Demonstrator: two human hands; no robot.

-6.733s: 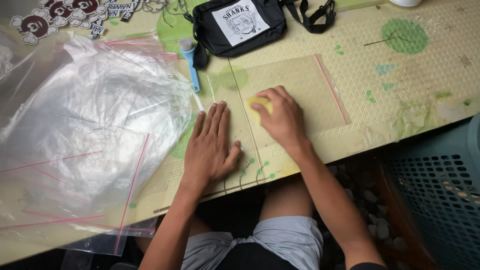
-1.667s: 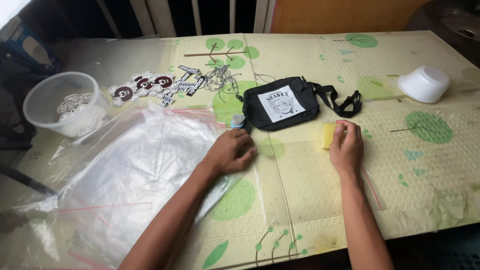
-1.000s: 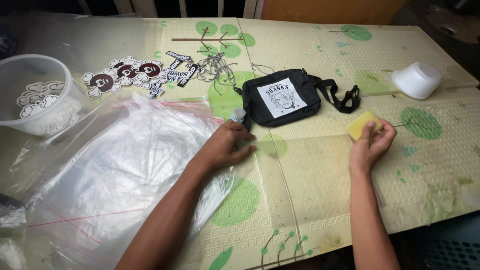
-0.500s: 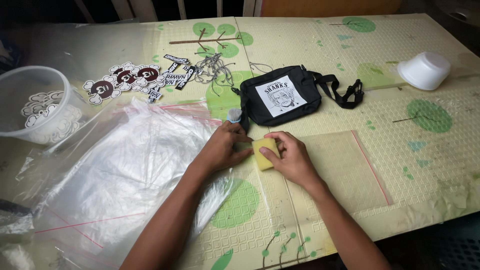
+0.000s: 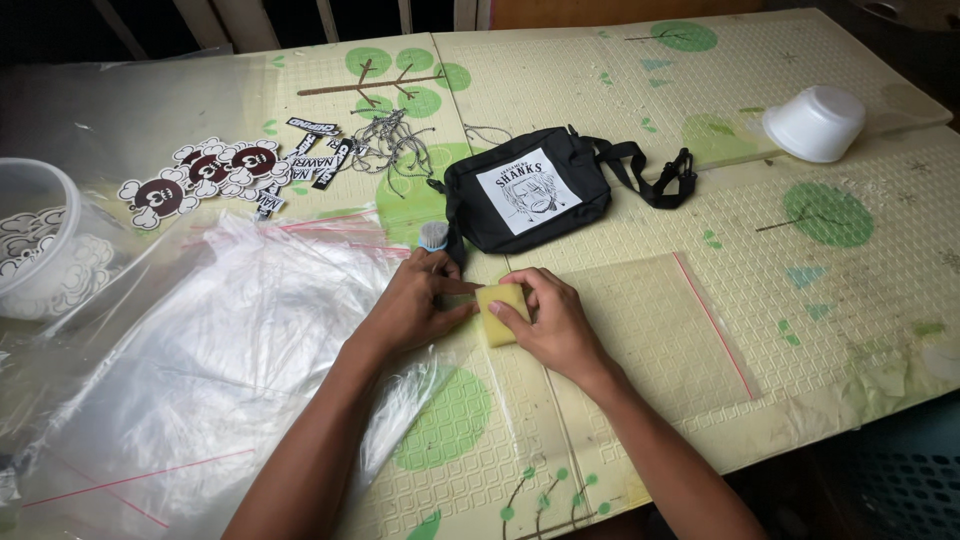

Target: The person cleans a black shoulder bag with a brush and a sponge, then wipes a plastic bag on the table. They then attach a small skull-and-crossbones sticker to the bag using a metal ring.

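The frame's left edge is cutting off the clear plastic tub (image 5: 35, 245) at the middle left, so only part of its rim is showing. The pile of clear plastic bags (image 5: 200, 380) is running out past the lower left corner. The right hand (image 5: 545, 320) is covering most of the yellow sponge (image 5: 500, 305) in the centre, so its full shape isn't showing. Both forearms are getting cropped by the bottom edge. The keychain tangle (image 5: 385, 140) near the upper middle is looking too fine to sort out. The blue crate (image 5: 890, 480) at the lower right is sitting dark and half out of frame.
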